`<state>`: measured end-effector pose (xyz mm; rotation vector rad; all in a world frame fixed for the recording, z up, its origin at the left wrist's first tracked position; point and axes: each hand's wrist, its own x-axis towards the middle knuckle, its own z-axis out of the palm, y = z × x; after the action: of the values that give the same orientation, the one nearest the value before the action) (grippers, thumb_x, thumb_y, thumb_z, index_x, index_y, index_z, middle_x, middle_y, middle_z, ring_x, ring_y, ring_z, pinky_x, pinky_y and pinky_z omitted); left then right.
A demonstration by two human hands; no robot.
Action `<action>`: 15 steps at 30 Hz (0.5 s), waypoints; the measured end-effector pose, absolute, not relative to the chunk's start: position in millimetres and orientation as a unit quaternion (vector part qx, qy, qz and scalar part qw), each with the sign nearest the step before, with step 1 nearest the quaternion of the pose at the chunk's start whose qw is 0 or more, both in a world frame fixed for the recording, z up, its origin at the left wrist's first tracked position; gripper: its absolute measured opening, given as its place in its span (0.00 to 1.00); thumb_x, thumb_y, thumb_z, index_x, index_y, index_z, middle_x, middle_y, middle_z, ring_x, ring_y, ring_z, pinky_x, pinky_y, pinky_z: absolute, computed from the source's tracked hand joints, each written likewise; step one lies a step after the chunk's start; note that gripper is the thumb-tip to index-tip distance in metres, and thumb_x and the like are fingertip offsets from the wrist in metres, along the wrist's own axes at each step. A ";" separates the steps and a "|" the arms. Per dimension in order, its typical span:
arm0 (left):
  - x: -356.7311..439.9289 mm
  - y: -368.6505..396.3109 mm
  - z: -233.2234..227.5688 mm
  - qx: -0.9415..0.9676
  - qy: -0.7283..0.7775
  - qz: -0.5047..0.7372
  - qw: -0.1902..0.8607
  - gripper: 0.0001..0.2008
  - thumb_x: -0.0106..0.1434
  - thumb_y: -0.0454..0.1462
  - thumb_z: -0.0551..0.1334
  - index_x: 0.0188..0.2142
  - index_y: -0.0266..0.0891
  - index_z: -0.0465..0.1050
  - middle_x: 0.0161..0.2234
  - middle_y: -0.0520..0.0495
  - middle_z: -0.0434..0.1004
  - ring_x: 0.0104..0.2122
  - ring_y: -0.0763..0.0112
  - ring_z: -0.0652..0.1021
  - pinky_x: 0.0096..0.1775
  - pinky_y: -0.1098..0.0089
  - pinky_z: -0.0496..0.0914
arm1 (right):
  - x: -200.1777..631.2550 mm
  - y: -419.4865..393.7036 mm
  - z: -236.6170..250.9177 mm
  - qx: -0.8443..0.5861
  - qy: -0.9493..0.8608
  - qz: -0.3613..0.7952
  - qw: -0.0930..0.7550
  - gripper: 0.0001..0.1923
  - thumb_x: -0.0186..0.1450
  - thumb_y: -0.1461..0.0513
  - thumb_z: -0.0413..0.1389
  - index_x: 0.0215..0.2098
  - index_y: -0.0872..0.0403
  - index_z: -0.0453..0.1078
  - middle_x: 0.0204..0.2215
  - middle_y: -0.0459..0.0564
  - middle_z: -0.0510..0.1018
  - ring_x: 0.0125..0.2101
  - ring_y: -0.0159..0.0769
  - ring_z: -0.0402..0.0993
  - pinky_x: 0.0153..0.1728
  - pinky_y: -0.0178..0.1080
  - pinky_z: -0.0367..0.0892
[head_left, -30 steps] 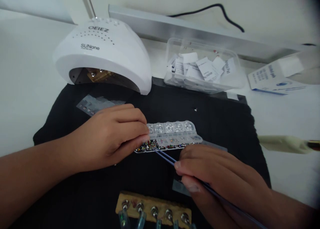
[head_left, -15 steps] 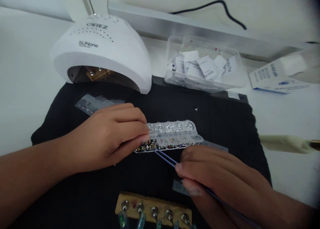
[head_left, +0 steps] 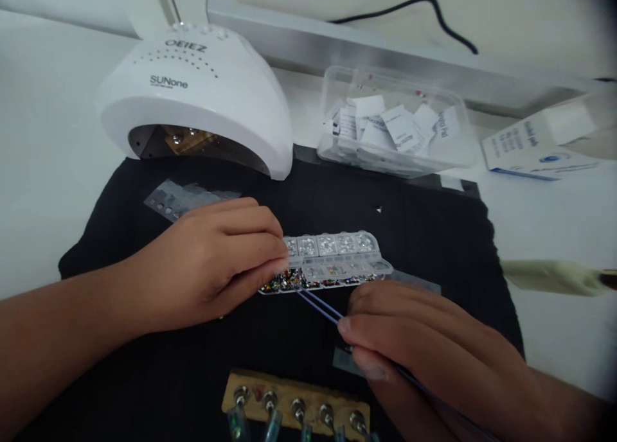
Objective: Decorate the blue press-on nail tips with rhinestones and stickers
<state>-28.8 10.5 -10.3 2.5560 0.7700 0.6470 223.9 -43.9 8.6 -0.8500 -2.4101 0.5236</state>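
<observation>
Head view shows the little gem box (head_left: 332,262) lying on the black cloth (head_left: 424,236), between both hands. Left hand (head_left: 212,262) pinches its near-left edge, and right hand (head_left: 424,345) clenches thin tweezers (head_left: 321,304) touching the gems, with the white lamp (head_left: 197,95) behind.

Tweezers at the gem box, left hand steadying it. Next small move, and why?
Probably dip and close the tweezers on one gem: their tips sit at the near edge of the gem box, over the coloured stones, the right hand pinches them, and the left hand pins the box's left end.
</observation>
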 end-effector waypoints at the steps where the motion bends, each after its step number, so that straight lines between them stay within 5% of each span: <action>1: -28.7 10.7 -10.3 0.912 0.275 0.232 0.196 0.04 0.68 0.32 0.59 0.39 0.36 0.74 0.38 0.47 0.75 0.36 0.71 0.74 0.39 0.70 0.68 | 223.4 -43.9 8.7 -0.317 -0.890 0.196 0.263 0.06 0.67 0.67 0.52 0.40 0.56 0.69 0.30 0.51 0.81 0.31 0.35 0.79 0.32 0.38 0.80; 15: -30.3 10.5 -9.5 0.914 0.276 0.228 0.190 0.05 0.68 0.32 0.59 0.38 0.36 0.74 0.37 0.48 0.74 0.36 0.72 0.73 0.39 0.70 0.68 | 226.0 -45.1 12.1 -0.321 -0.885 0.200 0.269 0.06 0.66 0.68 0.53 0.39 0.57 0.72 0.31 0.52 0.81 0.33 0.36 0.80 0.35 0.37 0.80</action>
<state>-30.3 10.5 -9.5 2.5695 0.7758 0.6420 226.0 -45.1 12.1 -0.8661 -2.3870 0.5397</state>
